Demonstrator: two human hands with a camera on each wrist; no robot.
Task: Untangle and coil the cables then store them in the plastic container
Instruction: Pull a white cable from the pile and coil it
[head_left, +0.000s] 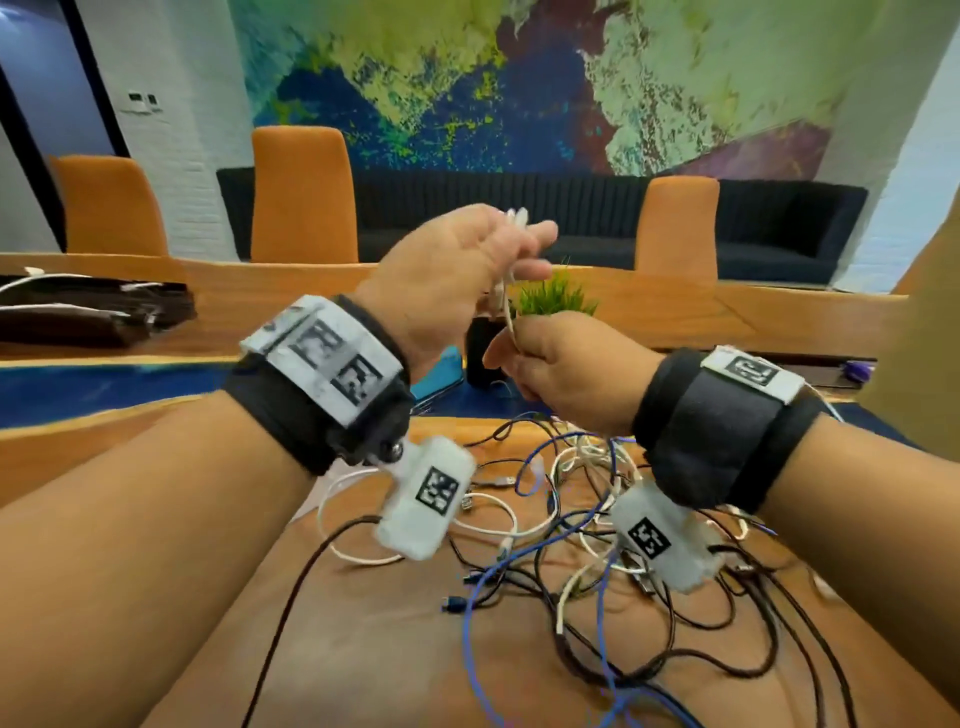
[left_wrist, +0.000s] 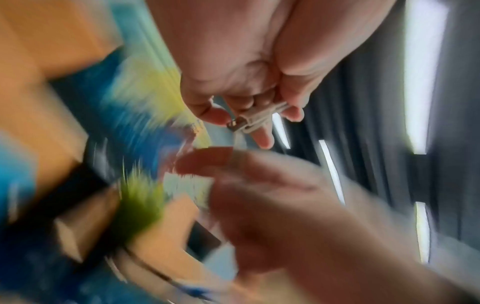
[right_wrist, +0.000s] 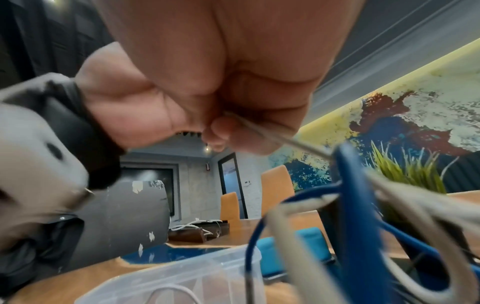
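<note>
Left hand (head_left: 457, 275) and right hand (head_left: 566, 358) both pinch one white cable (head_left: 506, 306).

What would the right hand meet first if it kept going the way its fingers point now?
Probably the left hand. The right hand, pinching the white cable, points up-left toward it along that cable. The potted grass lies behind; depth is unclear.

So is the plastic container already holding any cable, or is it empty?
Not empty: in the right wrist view the clear plastic container stands open, with a white cable looped inside. How many cables it holds cannot be told.
</note>
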